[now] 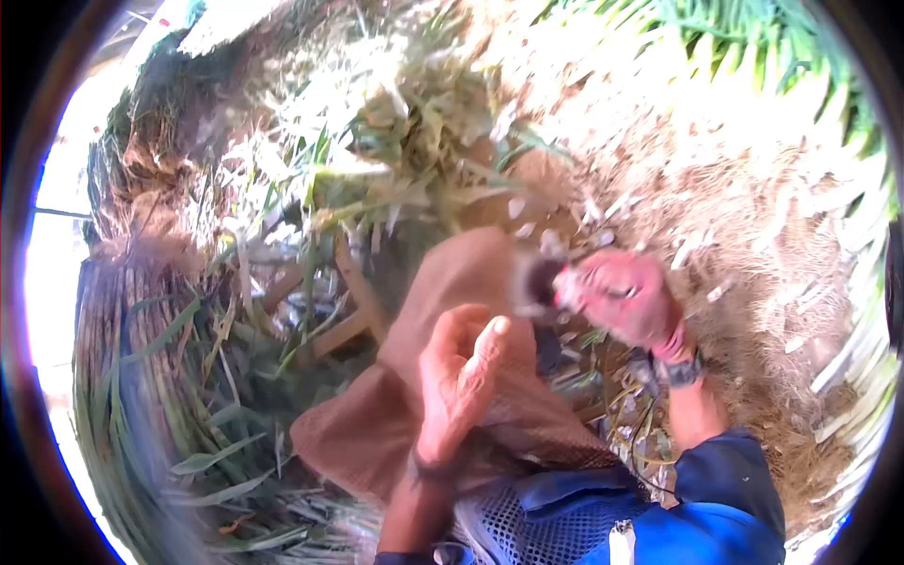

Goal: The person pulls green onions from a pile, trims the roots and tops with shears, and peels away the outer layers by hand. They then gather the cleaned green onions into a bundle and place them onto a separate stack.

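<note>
My bare left hand hovers above a brown cloth spread over my lap. Its thumb stands apart from the partly bent fingers, and nothing shows between them. To the right, my right hand wears a pinkish-red glove, its fingers curled closed. At its fingertips is a dark, blurred shape, too smeared to name. Below the glove, a dark band circles the wrist. Leafy trimmings lie beyond the cloth.
Green onions with white stems line the far right, their pale roots spread inward. Bundled long-leaved stalks stand at left. Wooden bars show beside the cloth. A white, cigarette-like stick is at the bottom edge.
</note>
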`<state>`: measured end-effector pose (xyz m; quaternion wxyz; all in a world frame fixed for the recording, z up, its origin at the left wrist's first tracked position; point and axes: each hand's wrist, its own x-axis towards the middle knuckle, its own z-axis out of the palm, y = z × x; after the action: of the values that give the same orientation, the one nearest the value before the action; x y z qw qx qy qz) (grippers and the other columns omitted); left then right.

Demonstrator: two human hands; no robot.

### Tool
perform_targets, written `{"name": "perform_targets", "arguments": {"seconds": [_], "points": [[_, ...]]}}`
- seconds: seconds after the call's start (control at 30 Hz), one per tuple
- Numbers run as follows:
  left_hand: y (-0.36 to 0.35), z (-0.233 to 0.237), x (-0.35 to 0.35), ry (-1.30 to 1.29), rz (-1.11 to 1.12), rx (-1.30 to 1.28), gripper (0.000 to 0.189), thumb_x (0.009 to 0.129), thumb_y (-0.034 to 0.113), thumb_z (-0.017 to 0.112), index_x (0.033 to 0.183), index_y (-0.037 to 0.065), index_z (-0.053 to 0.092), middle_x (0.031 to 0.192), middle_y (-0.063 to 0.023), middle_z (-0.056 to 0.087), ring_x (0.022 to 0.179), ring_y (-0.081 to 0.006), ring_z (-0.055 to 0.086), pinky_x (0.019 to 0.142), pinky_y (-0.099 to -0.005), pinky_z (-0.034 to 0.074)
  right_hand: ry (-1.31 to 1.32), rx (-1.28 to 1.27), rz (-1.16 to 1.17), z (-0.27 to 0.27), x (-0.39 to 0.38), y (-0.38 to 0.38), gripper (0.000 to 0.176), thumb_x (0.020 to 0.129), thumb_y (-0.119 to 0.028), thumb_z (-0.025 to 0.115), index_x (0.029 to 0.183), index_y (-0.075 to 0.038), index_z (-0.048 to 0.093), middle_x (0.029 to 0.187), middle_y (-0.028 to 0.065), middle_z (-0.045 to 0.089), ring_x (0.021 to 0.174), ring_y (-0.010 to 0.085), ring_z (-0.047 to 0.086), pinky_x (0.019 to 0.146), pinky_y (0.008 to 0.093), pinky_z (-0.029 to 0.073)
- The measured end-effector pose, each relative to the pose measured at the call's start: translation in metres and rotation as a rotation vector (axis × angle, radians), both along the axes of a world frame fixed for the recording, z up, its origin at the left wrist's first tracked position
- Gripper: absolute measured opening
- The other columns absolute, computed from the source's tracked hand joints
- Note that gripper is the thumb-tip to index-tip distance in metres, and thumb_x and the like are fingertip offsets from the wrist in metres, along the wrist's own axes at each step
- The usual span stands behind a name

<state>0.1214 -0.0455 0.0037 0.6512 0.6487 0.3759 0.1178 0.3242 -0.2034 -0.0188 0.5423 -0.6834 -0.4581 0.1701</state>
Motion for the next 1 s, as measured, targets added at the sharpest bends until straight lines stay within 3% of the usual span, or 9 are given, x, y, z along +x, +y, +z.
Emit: {"name": "perform_targets", "arguments": {"seconds": [0.03,0.13,0.27,0.4,0.57,0.7,0.73,0.83,1.0], "points": [[-0.002,-0.004,0.008,-0.021,-0.034,-0.052,0.029,0.103,0.026,0.072,0.121,0.003,0.067,0.09,0.0055,0.061,0.072,-0.0027,0.05,0.062,-0.021,0.043,-0.192,0.051,0.068,0.011,-0.004,-0.002,0.005,0.089,-0.006,0.078,0.089,-0.001,0.079,0.092,0.013,0.08,0.086,0.0232,0.079,0.079,0.038,0.066],[-0.014,-0.009,0.012,-0.064,-0.16,-0.21,0.033,0.103,0.031,0.073,0.118,0.002,0.068,0.091,0.0044,0.065,0.071,-0.0035,0.054,0.062,-0.0208,0.046,-0.046,0.035,0.149,0.033,-0.033,-0.008,0.001,0.09,-0.004,0.078,0.089,-0.003,0.079,0.092,0.0097,0.079,0.09,0.0246,0.077,0.095,0.0409,0.064],[-0.025,-0.022,-0.003,-0.154,-0.155,-0.459,0.02,0.105,0.021,0.072,0.107,0.002,0.071,0.092,0.0016,0.072,0.074,-0.0043,0.06,0.064,-0.0204,0.047,-0.162,0.089,0.247,0.017,-0.045,-0.024,0.012,0.091,-0.009,0.081,0.099,-0.002,0.079,0.1,0.0132,0.078,0.091,0.0261,0.076,0.083,0.0353,0.062],[-0.032,-0.021,-0.011,-0.158,-0.137,-0.514,0.013,0.102,0.015,0.074,0.104,0.002,0.072,0.09,0.0022,0.072,0.074,-0.004,0.06,0.066,-0.0199,0.048,0.108,-0.083,0.176,0.024,-0.064,-0.044,0.013,0.094,-0.011,0.077,0.101,0.0,0.079,0.098,0.0132,0.078,0.091,0.0234,0.076,0.084,0.0336,0.06],[-0.031,-0.055,-0.025,-0.123,-0.127,-0.201,0.008,0.1,0.008,0.074,0.103,0.0,0.072,0.091,0.0006,0.072,0.077,-0.0051,0.061,0.071,-0.0203,0.049,0.271,-0.116,0.002,0.022,-0.074,-0.057,0.02,0.095,-0.016,0.078,0.106,0.001,0.079,0.103,0.0127,0.08,0.096,0.0172,0.075,0.085,0.0311,0.059],[-0.046,-0.066,-0.03,-0.16,-0.151,-0.091,0.01,0.098,0.006,0.076,0.104,-0.001,0.072,0.089,0.0004,0.071,0.077,-0.0058,0.06,0.069,-0.0221,0.049,0.348,-0.125,-0.093,0.055,-0.086,-0.049,0.052,0.091,-0.025,0.086,0.131,0.004,0.069,0.112,0.0106,0.078,0.1,0.0147,0.073,0.088,0.0294,0.059],[-0.049,-0.072,-0.033,-0.162,-0.142,-0.142,0.01,0.098,0.006,0.076,0.103,-0.001,0.072,0.089,0.0006,0.071,0.077,-0.0056,0.061,0.07,-0.0217,0.049,0.019,-0.209,-0.031,0.054,-0.083,-0.048,0.062,0.092,-0.037,0.083,0.139,0.0,0.065,0.117,0.0131,0.075,0.106,0.023,0.073,0.093,0.0344,0.058],[-0.057,-0.08,-0.034,-0.193,-0.126,-0.199,0.01,0.098,0.007,0.076,0.104,-0.001,0.072,0.089,0.0009,0.071,0.078,-0.0053,0.061,0.07,-0.0209,0.049,-0.275,-0.575,0.141,0.041,-0.09,-0.037,0.064,0.094,-0.048,0.076,0.139,-0.004,0.066,0.12,0.0176,0.074,0.113,0.0335,0.071,0.099,0.0405,0.056],[-0.057,-0.064,-0.046,-0.212,-0.114,-0.243,0.01,0.098,0.005,0.075,0.104,-0.002,0.073,0.089,0.0004,0.071,0.079,-0.0062,0.061,0.07,-0.022,0.05,-0.086,-0.618,0.221,0.02,-0.094,-0.037,0.049,0.095,-0.042,0.069,0.132,-0.009,0.072,0.123,0.0209,0.073,0.118,0.0375,0.068,0.101,0.045,0.054]]}}
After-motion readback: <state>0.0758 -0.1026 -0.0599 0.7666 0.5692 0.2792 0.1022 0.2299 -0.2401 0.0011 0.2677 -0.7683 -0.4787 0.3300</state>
